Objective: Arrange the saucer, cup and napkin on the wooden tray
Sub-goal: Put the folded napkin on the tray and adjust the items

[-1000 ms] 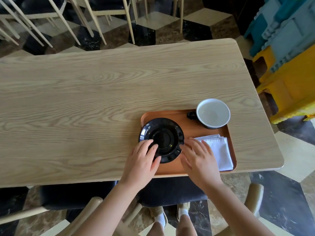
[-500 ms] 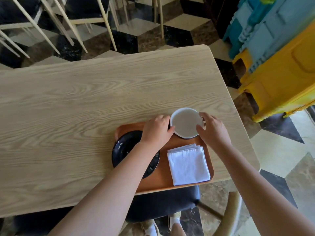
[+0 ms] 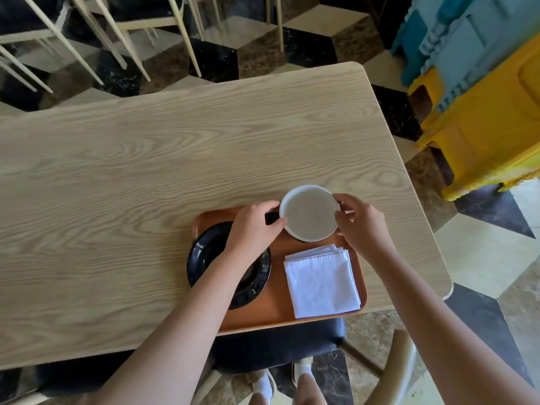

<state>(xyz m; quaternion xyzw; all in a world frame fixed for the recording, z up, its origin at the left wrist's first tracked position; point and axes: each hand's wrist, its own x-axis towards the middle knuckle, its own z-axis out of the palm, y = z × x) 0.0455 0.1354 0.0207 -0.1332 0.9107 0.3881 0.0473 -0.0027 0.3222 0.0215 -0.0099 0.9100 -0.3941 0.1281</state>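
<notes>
A brown wooden tray [image 3: 274,312] lies at the table's near edge. On its left part rests a black saucer [image 3: 204,252], half hidden under my left forearm. A folded white napkin [image 3: 321,280] lies on the tray's right part. At the tray's far edge stands a cup [image 3: 308,213], white inside and dark outside, its black handle pointing left. My left hand [image 3: 254,228] grips the cup at the handle side. My right hand [image 3: 358,223] holds the cup's right rim.
The light wooden table [image 3: 146,185] stretches far and left. Yellow and blue plastic crates [image 3: 479,92] stand on the floor to the right. Chair legs [image 3: 181,30] stand beyond the far edge. A dark chair seat [image 3: 277,343] sits under the near edge.
Both hands left the saucer and napkin and moved up to the cup, closing on its two sides. The camera view has shifted closer and rightward.
</notes>
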